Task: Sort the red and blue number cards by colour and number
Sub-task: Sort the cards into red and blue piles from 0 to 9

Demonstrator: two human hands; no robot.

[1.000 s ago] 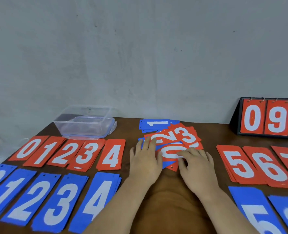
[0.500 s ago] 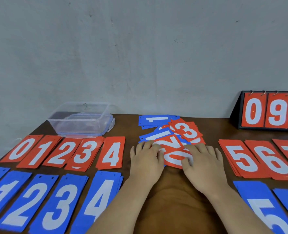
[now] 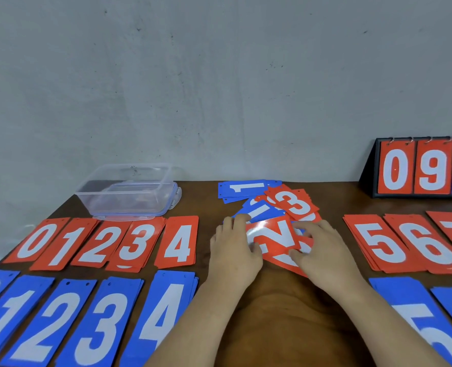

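Note:
A mixed pile of red and blue number cards [image 3: 248, 189] lies at the middle back of the table. On top of it sits a red 2 card [image 3: 272, 237], turned sideways and catching glare. My left hand [image 3: 233, 250] holds its left edge with curled fingers. My right hand [image 3: 325, 252] pinches its right edge between thumb and fingers. A red 3 card [image 3: 291, 202] and a blue 1 card lie further back in the pile. Sorted red stacks 0 to 4 [image 3: 105, 242] and blue stacks 0 to 4 [image 3: 68, 321] lie to the left.
Red stacks 5, 6 and 7 [image 3: 405, 245] and blue stacks starting with 5 [image 3: 415, 316] lie on the right. A clear plastic container [image 3: 129, 192] stands at the back left, and a flip scoreboard [image 3: 418, 168] at the back right. A grey wall rises behind the brown table [image 3: 280, 313].
Both hands went from lying on the pile to curling round the edges of the red 2 card, which has turned and shifted on top of the pile. The camera has tilted down slightly.

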